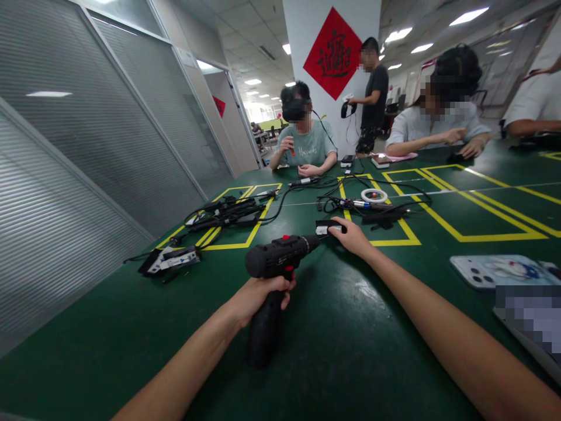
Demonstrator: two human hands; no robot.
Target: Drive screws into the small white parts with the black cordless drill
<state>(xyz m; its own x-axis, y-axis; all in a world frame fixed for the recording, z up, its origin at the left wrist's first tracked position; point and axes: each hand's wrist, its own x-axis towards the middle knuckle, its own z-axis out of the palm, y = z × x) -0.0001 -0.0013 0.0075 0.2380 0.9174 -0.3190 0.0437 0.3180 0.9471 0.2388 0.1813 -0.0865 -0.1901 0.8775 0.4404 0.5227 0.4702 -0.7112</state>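
My left hand [263, 295] is wrapped round the grip of a black cordless drill [274, 258] with red buttons. The drill's chuck points away to the right, and a thin bit shows at its front. My right hand [354, 238] holds a small black block with a white label [322, 228] near the table surface. The bit's tip is close to this block; whether they touch I cannot tell. Part of the block is hidden behind my right fingers.
The green table [131, 339] carries yellow tape outlines. Tangled black cables [228, 213] lie at the left, more tools and a white tape roll [374, 196] farther back. A phone [495, 272] lies at the right. Several people are around the far side, one wearing a headset [295, 109].
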